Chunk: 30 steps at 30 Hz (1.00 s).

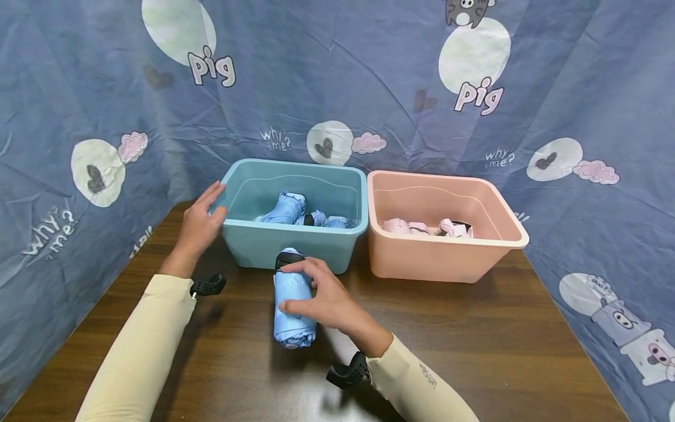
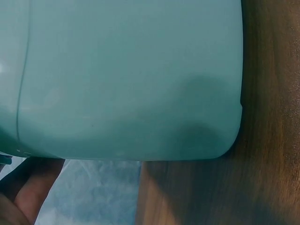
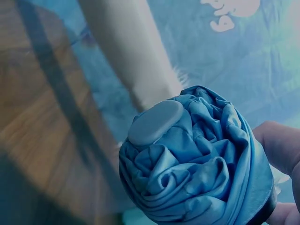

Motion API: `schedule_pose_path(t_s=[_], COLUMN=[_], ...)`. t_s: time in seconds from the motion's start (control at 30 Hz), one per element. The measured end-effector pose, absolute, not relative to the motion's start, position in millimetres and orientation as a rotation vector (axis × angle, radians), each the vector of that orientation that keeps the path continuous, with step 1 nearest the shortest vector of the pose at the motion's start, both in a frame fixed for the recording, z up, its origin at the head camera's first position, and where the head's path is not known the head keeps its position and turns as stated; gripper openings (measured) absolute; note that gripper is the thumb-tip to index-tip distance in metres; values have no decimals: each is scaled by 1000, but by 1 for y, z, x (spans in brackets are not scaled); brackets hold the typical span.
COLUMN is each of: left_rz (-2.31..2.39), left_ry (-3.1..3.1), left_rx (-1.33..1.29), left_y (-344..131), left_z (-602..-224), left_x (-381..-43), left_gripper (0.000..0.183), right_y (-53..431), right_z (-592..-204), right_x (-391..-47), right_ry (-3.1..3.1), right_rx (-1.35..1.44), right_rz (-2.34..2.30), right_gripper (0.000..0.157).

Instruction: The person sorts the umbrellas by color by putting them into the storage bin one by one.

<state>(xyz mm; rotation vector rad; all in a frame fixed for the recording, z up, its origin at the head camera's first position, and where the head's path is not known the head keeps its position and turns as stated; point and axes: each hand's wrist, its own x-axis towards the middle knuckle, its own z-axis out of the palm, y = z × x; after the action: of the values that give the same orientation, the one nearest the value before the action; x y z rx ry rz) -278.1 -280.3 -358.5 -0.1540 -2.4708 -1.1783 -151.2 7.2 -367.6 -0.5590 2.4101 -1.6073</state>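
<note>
My right hand grips a folded light-blue umbrella from its right side, with thumb and fingers around it. The umbrella has a black band near its far end and stands in front of the teal bin. Its gathered cloth end and a flat oval cap show close up in the right wrist view. Beside the left rim of the teal bin is my left hand, its fingers fairly straight and at the rim. In the left wrist view, part of that hand appears below the bin wall.
Several blue rolled bundles lie inside the teal bin. A peach bin with several pink bundles stands right of it. Both bins sit toward the back of the wooden table, before a blue patterned cloth.
</note>
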Motion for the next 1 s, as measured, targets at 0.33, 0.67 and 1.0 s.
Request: schedule_pose_path(t_s=[0.33,0.67,1.0], left_rz=[-1191,-1178,-1173], left_ry=[-2459,-2450,-2453], left_rx=[-163,-148,-151], left_y=[-280,-281,-280], left_z=[-356,-361,-363], left_x=[-278,-278,-279], left_gripper=[52,52,52], right_y=[20,8,-21], right_z=[-319,-283,-253], right_x=[-146,-166,-216], right_ry=[2370,2430,2306], right_rx=[-712,-871,-772], right_rz=[-1637,-1631,-1888], right_gripper=[51,51,50])
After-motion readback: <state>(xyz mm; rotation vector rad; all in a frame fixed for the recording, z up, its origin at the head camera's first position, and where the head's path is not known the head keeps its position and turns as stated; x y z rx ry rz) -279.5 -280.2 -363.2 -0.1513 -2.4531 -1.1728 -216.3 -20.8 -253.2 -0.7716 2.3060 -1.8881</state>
